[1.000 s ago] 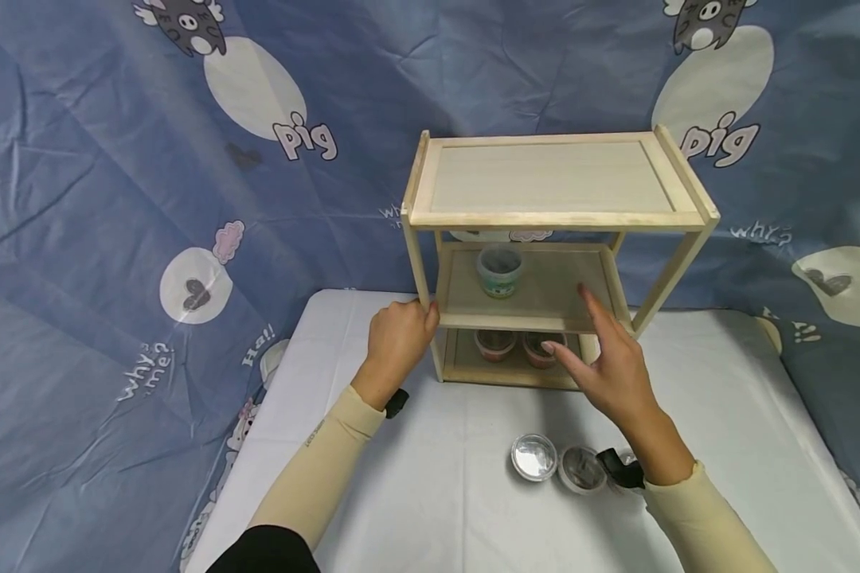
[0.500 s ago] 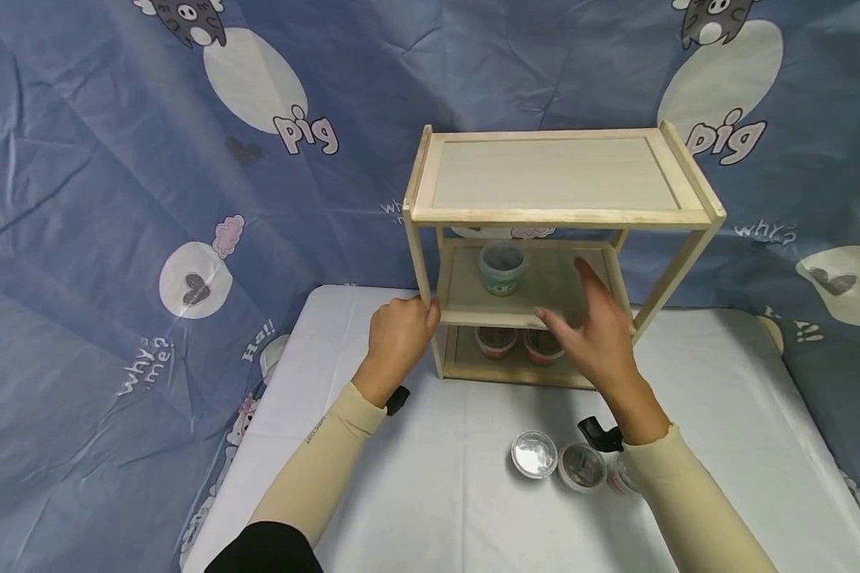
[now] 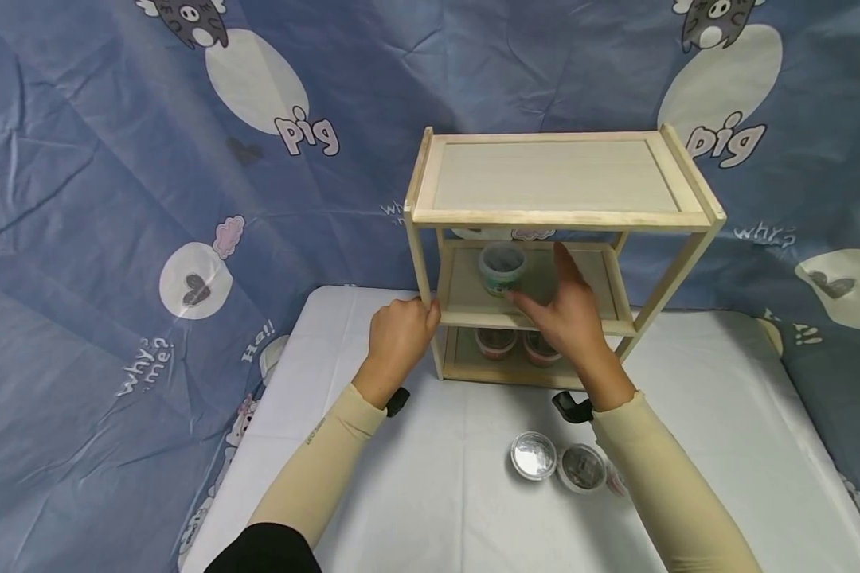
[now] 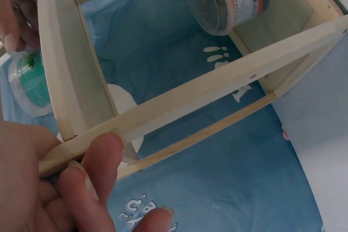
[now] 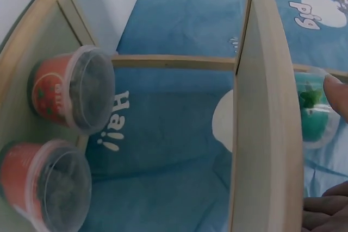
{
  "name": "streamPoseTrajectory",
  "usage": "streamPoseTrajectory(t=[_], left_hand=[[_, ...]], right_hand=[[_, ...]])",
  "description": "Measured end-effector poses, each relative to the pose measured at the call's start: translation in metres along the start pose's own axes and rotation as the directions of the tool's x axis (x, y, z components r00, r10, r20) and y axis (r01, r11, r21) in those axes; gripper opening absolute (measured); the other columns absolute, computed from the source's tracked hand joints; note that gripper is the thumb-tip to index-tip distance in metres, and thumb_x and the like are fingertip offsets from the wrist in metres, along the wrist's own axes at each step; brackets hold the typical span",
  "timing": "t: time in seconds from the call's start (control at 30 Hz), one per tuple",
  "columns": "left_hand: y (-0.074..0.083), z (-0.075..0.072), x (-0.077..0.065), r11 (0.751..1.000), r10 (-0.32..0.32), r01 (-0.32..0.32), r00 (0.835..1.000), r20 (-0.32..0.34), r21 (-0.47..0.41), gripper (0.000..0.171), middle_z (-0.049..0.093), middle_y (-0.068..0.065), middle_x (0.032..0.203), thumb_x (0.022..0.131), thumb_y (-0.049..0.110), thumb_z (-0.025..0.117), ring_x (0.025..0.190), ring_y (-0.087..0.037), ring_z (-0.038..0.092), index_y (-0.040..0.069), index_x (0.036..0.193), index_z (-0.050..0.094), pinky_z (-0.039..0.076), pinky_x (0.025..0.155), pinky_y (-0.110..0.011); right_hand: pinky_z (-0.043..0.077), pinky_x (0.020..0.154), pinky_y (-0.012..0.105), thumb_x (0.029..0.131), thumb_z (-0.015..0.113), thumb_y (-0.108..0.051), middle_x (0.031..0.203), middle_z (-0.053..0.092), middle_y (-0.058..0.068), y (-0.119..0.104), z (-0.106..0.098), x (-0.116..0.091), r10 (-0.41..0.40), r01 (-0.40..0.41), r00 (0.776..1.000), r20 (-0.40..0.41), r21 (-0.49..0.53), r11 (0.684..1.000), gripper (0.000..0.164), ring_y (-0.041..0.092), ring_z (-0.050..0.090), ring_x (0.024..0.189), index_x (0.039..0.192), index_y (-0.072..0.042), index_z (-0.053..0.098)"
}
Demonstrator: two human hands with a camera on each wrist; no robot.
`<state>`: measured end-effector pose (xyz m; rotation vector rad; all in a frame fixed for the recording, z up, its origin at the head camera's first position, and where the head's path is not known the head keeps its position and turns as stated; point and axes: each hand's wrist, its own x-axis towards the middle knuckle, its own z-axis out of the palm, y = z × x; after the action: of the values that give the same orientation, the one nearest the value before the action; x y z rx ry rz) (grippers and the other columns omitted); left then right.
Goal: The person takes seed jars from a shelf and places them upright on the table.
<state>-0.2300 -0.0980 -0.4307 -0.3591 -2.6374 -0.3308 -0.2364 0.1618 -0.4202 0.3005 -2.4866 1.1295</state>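
Note:
A small three-tier wooden shelf stands on the white cloth. My left hand grips its left front post at the middle tier; in the left wrist view the fingers curl round the pale wood. On the middle tier sits a tub with a green label and a clear lid. Reaching in from the right, my right hand has thumb and fingers spread just right of this tub. The right wrist view has the thumb close at the tub's edge; whether it touches is unclear.
Two red tubs, one left and one right, sit on the bottom tier. On the cloth in front are a clear-lidded tub, another beside it, and a third partly behind the right sleeve. A blue printed cloth hangs behind.
My right hand has moved left and inward over the middle tier, up to the green-labelled tub. The left hand keeps its grip on the post.

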Motion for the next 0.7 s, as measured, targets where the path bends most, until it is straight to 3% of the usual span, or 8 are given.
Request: streamPoseTrajectory(t=[0.37, 0.7], left_hand=[[0.0, -0.001, 0.0, 1.0, -0.01, 0.01, 1.0, 0.017, -0.01, 0.055, 0.041, -0.001, 0.041, 0.099, 0.031, 0.049, 0.034, -0.019, 0.042, 0.016, 0.047, 0.044, 0.033, 0.032, -0.037], [0.0, -0.001, -0.001, 1.0, 0.017, -0.017, 1.0, -0.027, -0.019, 0.052, 0.042, -0.001, 0.042, 0.099, 0.028, 0.05, 0.035, -0.021, 0.043, 0.016, 0.049, 0.044, 0.034, 0.033, -0.039]], right_hand=[[0.032, 0.105, 0.051, 0.08, 0.076, -0.047, 0.153, 0.028, 0.018, -0.002, 0.016, 0.009, 0.022, -0.022, 0.999, 0.031, -0.004, 1.0, 0.103, 0.037, 0.033, 0.137, 0.154, -0.007, 0.016], [0.036, 0.101, 0.052, 0.08, 0.075, -0.047, 0.147, 0.04, 0.016, -0.006, 0.024, 0.016, 0.08, -0.081, 0.996, 0.04, 0.03, 0.996, 0.093, 0.038, 0.041, 0.131, 0.15, -0.007, 0.029]])
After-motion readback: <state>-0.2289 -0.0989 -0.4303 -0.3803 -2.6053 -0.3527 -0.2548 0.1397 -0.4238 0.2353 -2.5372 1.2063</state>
